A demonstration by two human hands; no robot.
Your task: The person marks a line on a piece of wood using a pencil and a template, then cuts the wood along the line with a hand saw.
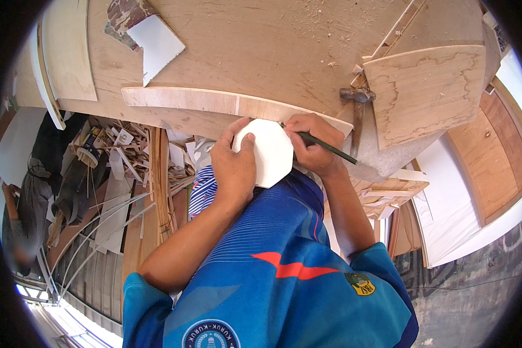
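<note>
A white many-sided flat piece (265,155) is held against the near edge of a long wooden strip (185,100) on the workbench. My left hand (236,161) grips its left side, thumb on the face and fingers along the upper edge. In my right hand (316,144) is a dark green pencil (329,147), its tip end by the upper right edge of the white piece and its back end pointing right. The right fingers are closed round the pencil. A hammer (358,110) lies on the bench just right of that hand.
A stained plywood board (429,87) lies at the bench's right. White and brown offcuts (159,47) sit at the back left, sawdust beyond. Wood scraps (130,151) are heaped below left, near another person (32,197). A wooden panel (493,156) stands at far right.
</note>
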